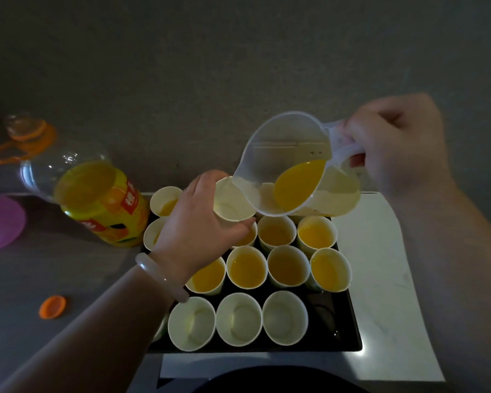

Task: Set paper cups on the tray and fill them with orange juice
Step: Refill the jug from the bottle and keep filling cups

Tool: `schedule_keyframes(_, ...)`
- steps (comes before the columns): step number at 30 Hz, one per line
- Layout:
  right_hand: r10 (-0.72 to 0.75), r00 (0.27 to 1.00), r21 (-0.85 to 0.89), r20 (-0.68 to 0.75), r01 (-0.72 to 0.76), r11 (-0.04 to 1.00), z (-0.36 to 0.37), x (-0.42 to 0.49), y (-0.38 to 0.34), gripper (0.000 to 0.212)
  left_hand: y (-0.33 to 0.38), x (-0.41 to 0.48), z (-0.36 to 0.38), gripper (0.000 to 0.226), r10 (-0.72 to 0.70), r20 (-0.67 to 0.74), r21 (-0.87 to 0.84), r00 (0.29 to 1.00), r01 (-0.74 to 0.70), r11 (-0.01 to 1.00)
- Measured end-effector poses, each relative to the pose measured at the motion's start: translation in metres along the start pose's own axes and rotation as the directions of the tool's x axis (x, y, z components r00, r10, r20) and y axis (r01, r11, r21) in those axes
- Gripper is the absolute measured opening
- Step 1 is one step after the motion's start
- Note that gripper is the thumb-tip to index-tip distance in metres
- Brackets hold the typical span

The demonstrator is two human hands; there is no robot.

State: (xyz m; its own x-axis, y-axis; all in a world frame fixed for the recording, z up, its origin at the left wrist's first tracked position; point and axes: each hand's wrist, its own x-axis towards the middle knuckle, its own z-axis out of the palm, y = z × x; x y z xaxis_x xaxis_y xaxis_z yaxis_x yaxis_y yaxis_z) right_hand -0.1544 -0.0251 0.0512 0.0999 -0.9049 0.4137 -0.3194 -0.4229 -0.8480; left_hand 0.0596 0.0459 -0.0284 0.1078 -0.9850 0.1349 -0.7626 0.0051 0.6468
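A black tray [349,324] carries several white paper cups. Most hold orange juice, such as one filled cup [247,267]. Three cups in the front row [238,319] are empty. My left hand [199,222] grips an empty paper cup [230,204] raised above the tray's far rows. My right hand [394,154] holds the handle of a clear plastic jug [289,171], tilted with its spout over that cup. A little juice lies in the jug.
A large orange juice bottle [97,194], uncapped and part full, stands left of the tray. Its orange cap [53,307] lies on the grey counter at front left. A purple disc [0,222] sits at the far left. A white surface [380,265] lies under the tray's right side.
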Motion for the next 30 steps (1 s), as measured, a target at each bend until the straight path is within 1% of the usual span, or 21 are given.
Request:
schedule_keyframes(3,-0.051,0.999,-0.061,0.016,0.052,0.997,0.004,0.005,-0.003,0.027,-0.001,0.000,-0.002,0.064,-0.010,0.013,-0.018,1.000,0.010,1.000)
schedule_keyframes(7,-0.115,0.993,-0.215,-0.009,0.110,0.970,0.011,0.007,-0.006,0.031,-0.003,0.001,-0.005,0.065,-0.023,0.026,0.001,0.999,0.023,1.000)
schedule_keyframes(10,-0.151,0.988,-0.300,0.026,0.152,0.942,0.014,0.007,-0.010,0.033,-0.005,0.002,-0.006,0.068,-0.039,0.040,0.023,0.998,0.038,0.999)
schedule_keyframes(14,-0.192,0.979,-0.337,0.065,0.203,0.920,0.018,0.009,-0.012,0.031,-0.006,0.004,-0.008,0.068,-0.045,0.033,0.031,0.998,0.044,0.999)
schedule_keyframes(18,-0.235,0.968,-0.356,0.093,0.252,0.900,0.023,0.010,-0.015,0.037,-0.004,0.005,-0.010,0.067,-0.028,0.033,0.036,0.999,0.027,0.999)
schedule_keyframes(22,-0.256,0.962,-0.381,0.093,0.272,0.884,0.025,0.010,-0.017,0.036,-0.003,0.004,-0.011,0.067,-0.027,0.042,0.039,0.999,0.025,0.999)
schedule_keyframes(30,-0.289,0.946,-0.435,0.151,0.326,0.839,0.024,0.009,-0.024,0.033,-0.003,0.003,-0.010,0.073,-0.024,0.060,0.036,0.998,0.022,0.999)
